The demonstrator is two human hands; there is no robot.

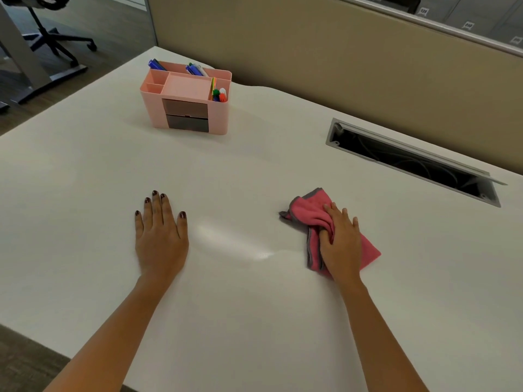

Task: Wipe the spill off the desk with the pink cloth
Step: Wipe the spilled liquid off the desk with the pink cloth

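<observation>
From the bottom of the frame, the left hand (160, 233) lies flat with fingers spread on the white desk (254, 335). At centre right, the right hand (341, 241) presses the bunched pink cloth (308, 213) down, its thumb tucked into a fold. A wet streak (254, 251) glistens between the hands.

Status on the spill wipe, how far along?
Done: the right hand grips the bunched pink grey-edged cloth, pressed on the white desk top. In hand: cloth sits just right of a glossy wet streak; the left hand rests flat. Left: that streak looks unwiped.
</observation>
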